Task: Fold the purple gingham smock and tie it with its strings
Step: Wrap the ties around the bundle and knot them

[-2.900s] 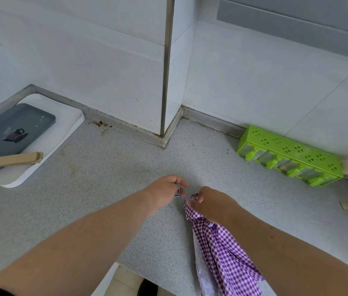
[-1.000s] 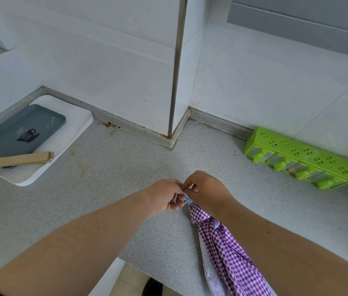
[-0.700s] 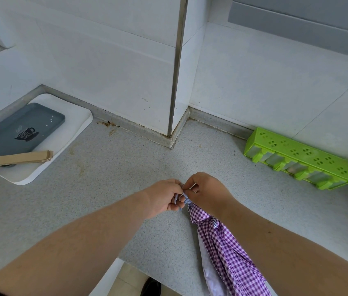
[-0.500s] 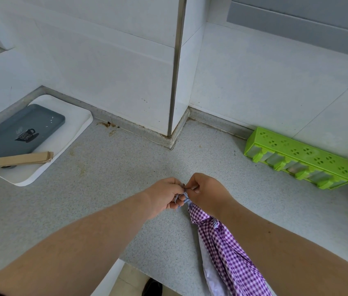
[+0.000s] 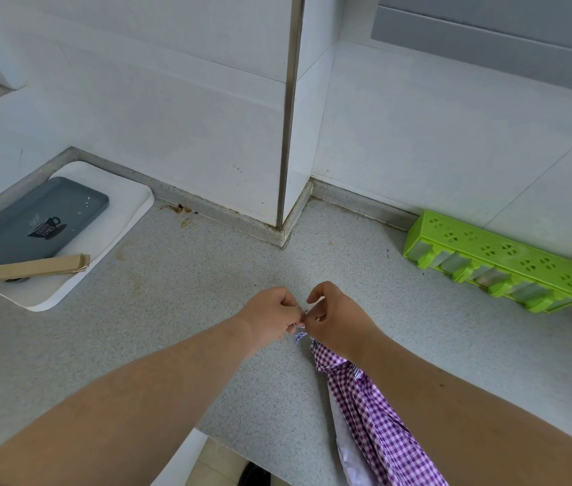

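Right above the speckled grey stone countertop (image 5: 179, 303), both hands meet over the top end of the bunched purple gingham cloth smock (image 5: 375, 415), which trails down toward the counter's near edge. The left hand (image 5: 270, 317) has its fingers curled, pinching the thin blue-and-white string (image 5: 300, 334). The right hand (image 5: 337, 320) pinches the same string, forefinger arched. A lime-green plastic rack (image 5: 495, 257) sits against the wall.
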Motion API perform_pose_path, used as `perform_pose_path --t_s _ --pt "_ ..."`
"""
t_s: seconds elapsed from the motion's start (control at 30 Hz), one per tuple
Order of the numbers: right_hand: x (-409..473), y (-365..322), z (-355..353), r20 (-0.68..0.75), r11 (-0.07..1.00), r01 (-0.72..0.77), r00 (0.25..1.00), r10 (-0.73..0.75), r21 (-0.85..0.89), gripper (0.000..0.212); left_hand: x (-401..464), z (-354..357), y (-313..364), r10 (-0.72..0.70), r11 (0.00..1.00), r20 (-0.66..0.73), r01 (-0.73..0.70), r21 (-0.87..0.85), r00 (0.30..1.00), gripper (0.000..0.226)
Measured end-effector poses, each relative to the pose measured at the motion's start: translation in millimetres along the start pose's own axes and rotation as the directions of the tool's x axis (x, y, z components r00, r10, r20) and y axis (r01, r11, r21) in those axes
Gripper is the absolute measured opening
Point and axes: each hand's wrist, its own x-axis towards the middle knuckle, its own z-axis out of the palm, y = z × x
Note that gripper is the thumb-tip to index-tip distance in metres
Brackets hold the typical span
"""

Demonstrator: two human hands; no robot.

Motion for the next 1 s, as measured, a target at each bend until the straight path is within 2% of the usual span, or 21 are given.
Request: perform_pose_path --t_s 0.07,0.17,0.33,0.47,0.57,0.7,0.8,0.9,1.0 --pt "-1.0 1.8 1.5 -0.02 0.994 0.051 0.998 -0.053 -0.094 0.029 1.1 1.2 0.8 -0.018 0.999 -0.016 0.017 -0.034 1.0 0.006" --pt "0.3 1.7 1.4 -0.043 0.978 0.069 0.996 -0.079 -0.199 0.021 0.2 2.7 3.8 -0.028 0.999 -0.019 0.027 -0.035 0.999 0.005" --pt "2.0 7.0 2.0 -0.058 0.958 0.098 0.991 -0.118 -0.269 0.018 0.8 1.3 0.6 0.008 0.999 -0.022 -0.007 0.05 1.0 0.011" --pt "3.9 10.4 -0.5 -0.023 0.979 0.048 0.998 -0.054 -0.2 0.018 -0.4 -0.5 2.6 0.072 0.987 -0.037 -0.066 0.145 0.997 0.017" --pt "3.2 10.1 -3.7 0.023 0.992 0.005 1.0 -0.002 -0.129 0.023 -2.5 1.3 7.2 0.066 0.979 -0.008 -0.063 0.193 0.998 0.017" --pt "-2.1 10.8 -6.8 0.085 0.998 -0.019 0.996 0.023 -0.055 0.011 -0.2 5.6 9.2 0.01 0.991 0.027 -0.014 0.132 1.0 0.02" --pt "-4.4 13.3 -6.5 0.043 0.993 -0.029 0.998 0.034 -0.113 0.01 0.9 8.0 9.2 -0.016 0.993 0.047 0.011 0.115 0.999 0.023" --pt "-3.2 14.4 -7.3 -0.048 0.998 -0.038 0.998 0.035 -0.051 0.013 -0.5 9.3 10.8 -0.037 0.996 0.056 0.032 0.088 0.998 0.028" --pt "-4.9 15.1 -8.4 -0.069 0.999 0.016 0.997 -0.019 -0.045 0.015 1.9 8.7 10.9 -0.082 0.996 0.054 0.079 0.051 0.995 0.024"
